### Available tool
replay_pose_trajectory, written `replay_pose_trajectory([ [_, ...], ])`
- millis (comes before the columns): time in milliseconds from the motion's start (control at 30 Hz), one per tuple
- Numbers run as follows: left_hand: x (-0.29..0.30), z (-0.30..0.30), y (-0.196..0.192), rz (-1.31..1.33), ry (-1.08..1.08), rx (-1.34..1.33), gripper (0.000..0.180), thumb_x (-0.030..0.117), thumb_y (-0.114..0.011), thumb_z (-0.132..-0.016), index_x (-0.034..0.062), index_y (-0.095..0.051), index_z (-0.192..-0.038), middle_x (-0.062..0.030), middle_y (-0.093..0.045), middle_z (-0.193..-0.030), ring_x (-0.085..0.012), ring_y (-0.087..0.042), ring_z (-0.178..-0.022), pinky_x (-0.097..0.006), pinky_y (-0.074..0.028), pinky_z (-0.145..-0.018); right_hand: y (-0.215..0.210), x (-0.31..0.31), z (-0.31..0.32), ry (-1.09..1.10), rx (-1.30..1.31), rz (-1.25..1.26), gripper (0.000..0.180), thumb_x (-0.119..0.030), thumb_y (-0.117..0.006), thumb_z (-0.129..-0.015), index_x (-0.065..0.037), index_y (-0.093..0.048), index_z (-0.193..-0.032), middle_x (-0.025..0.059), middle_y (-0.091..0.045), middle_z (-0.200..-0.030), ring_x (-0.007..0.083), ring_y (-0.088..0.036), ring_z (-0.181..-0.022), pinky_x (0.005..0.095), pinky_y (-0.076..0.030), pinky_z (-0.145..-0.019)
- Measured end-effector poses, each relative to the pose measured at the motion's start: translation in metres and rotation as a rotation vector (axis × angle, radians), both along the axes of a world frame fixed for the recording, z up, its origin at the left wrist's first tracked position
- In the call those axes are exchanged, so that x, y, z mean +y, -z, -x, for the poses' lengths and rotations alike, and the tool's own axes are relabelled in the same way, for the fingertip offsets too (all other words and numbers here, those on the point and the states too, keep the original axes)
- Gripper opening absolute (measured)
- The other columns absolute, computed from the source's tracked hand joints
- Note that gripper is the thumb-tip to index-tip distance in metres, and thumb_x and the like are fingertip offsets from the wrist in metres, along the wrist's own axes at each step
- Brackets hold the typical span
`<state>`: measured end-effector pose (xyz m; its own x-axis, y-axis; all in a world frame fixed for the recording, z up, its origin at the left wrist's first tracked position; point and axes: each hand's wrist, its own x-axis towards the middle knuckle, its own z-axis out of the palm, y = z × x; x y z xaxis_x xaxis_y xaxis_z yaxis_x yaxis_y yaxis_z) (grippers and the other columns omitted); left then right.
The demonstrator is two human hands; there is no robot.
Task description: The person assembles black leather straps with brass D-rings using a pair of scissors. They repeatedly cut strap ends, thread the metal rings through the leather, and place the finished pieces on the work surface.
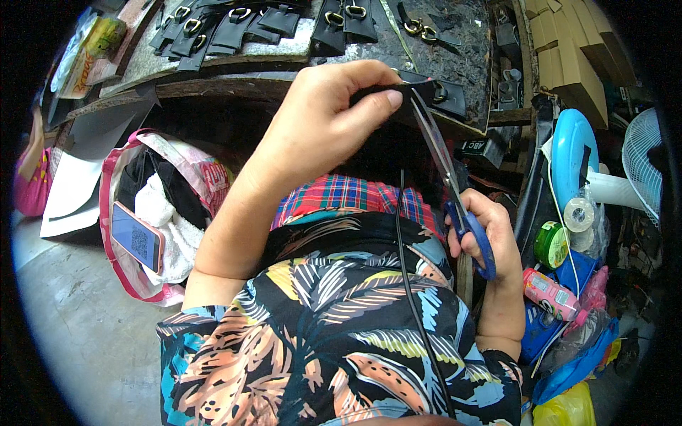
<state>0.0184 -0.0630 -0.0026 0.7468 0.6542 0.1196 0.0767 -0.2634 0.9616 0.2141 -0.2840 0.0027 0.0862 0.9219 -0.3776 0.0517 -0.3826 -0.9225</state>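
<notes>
The left hand (323, 113) is raised in front of the bench, fingers and thumb pinched shut on a black leather strap (419, 91) that runs roughly left to right, its ringed end pointing right. The right hand (486, 231) is closed around the blue handles of a pair of scissors (447, 170). Their long axis runs near to far, handles near, blades pointing up and slightly left, tips meeting the strap. More black strap pieces (234, 28) lie on the far workbench (213, 85).
</notes>
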Motion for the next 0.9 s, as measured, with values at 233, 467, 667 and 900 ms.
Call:
replay_pose_trajectory([
  [233, 0.0, -0.003, 0.004, 0.578, 0.004, -0.175, 0.021, 0.026, -0.068, -0.1, 0.0067, -0.074, -0.101, 0.0049, -0.067, -0.078, -0.0009, -0.057, -0.065, -0.015, -0.044, -0.057, 0.003, 0.0, 0.001, 0.022, 0.226, 0.042, 0.062, -0.052, -0.087, -0.079, -0.001, -0.06, -0.099, 0.0005, -0.06, -0.07, 0.0071, -0.059, -0.06, 0.0225, -0.046, -0.056],
  [467, -0.012, -0.009, 0.007, 0.725, -0.134, -0.242, 0.019, 0.026, -0.067, -0.1, 0.0081, -0.073, -0.098, 0.004, -0.069, -0.079, -0.0008, -0.06, -0.065, -0.014, -0.044, -0.054, 0.005, 0.002, 0.008, 0.016, -0.255, -0.038, 0.055, -0.043, -0.086, -0.08, 0.003, -0.059, -0.096, 0.0009, -0.06, -0.068, 0.0068, -0.059, -0.054, 0.0198, -0.044, -0.049],
  [667, -0.01, -0.009, 0.012, 0.76, -0.059, -0.343, 0.018, 0.025, -0.066, -0.101, 0.0077, -0.072, -0.099, 0.0038, -0.069, -0.079, -0.0018, -0.06, -0.064, -0.015, -0.044, -0.053, 0.004, 0.005, 0.01, 0.012, -0.327, -0.037, 0.03, -0.014, -0.084, -0.081, 0.001, -0.06, -0.093, 0.0034, -0.063, -0.063, 0.0055, -0.059, -0.054, 0.0228, -0.044, -0.051],
  [900, -0.006, -0.01, 0.014, 0.662, -0.018, -0.398, 0.017, 0.022, -0.065, -0.102, 0.006, -0.072, -0.103, 0.003, -0.069, -0.085, -0.0014, -0.06, -0.074, -0.017, -0.047, -0.066, 0.0, 0.002, 0.004, 0.095, 0.151, -0.003, 0.051, -0.042, -0.088, -0.081, -0.001, -0.061, -0.096, 0.0014, -0.063, -0.071, 0.0066, -0.058, -0.057, 0.0211, -0.044, -0.053],
])
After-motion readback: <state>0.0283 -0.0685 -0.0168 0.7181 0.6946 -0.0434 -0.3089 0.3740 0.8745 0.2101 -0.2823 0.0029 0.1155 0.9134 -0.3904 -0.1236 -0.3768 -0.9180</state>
